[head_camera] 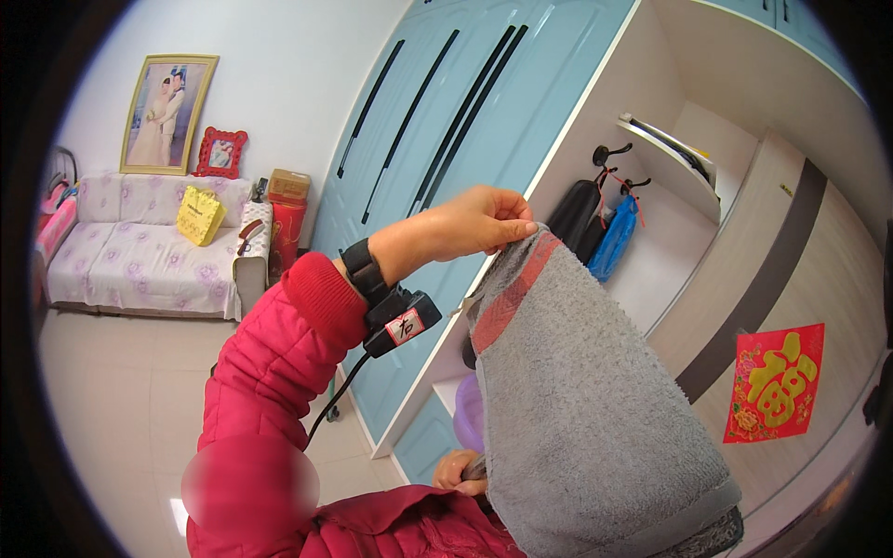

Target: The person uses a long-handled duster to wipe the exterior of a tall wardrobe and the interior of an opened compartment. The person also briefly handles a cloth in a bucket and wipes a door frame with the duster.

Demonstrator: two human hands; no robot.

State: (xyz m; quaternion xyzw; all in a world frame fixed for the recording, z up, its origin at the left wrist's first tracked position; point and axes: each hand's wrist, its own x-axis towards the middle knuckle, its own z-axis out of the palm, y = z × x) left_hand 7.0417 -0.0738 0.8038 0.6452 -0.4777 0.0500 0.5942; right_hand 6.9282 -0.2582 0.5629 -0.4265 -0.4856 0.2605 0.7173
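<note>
A grey terry towel [593,390] with a red band near its upper edge hangs across the lower right. My left hand [488,223], in a red quilted sleeve, pinches the towel's upper corner between thumb and fingers. Around that wrist are a black strap and a small black device [403,324] with a cable and a labelled face. My right hand [458,473] is lower down at the towel's left edge, its fingers closed around a dark grey bunched piece of cloth; the towel hides part of this hand. A darker textured edge shows beneath the towel's lower right corner.
Blue wardrobe doors [446,111] stand ahead. Beside them, an open cabinet holds a corner shelf [670,164], hooks with black and blue bags [614,240], and a purple basin [469,415] below. A patterned sofa [160,258] is at the left; a sliding door [823,265] is at the right.
</note>
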